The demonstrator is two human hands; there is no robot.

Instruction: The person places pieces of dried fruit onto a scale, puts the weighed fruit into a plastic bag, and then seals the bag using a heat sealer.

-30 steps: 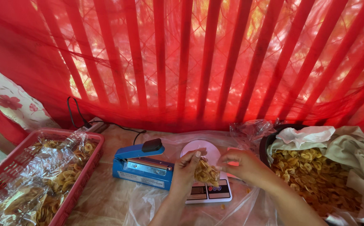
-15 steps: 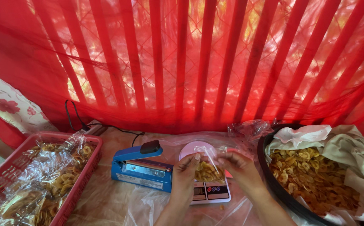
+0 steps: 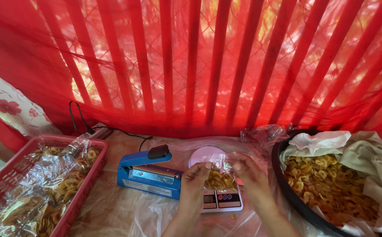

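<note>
My left hand (image 3: 194,184) and my right hand (image 3: 249,173) both grip the top of a small clear plastic bag of yellow chips (image 3: 219,179). The bag rests on a small white digital scale (image 3: 222,199) with a pink round pan (image 3: 208,156). Just left of the scale sits a blue heat sealer (image 3: 147,174) with a black knob on its lever.
A red basket (image 3: 83,191) at the left holds several sealed bags of chips. A large dark basin (image 3: 287,193) at the right is full of loose chips, with cloth and plastic along its rim. Red netting hangs behind. Clear plastic sheeting covers the table.
The view has tilted slightly upward. My hands stayed on the bag over the scale, drawing closer together at its top.
</note>
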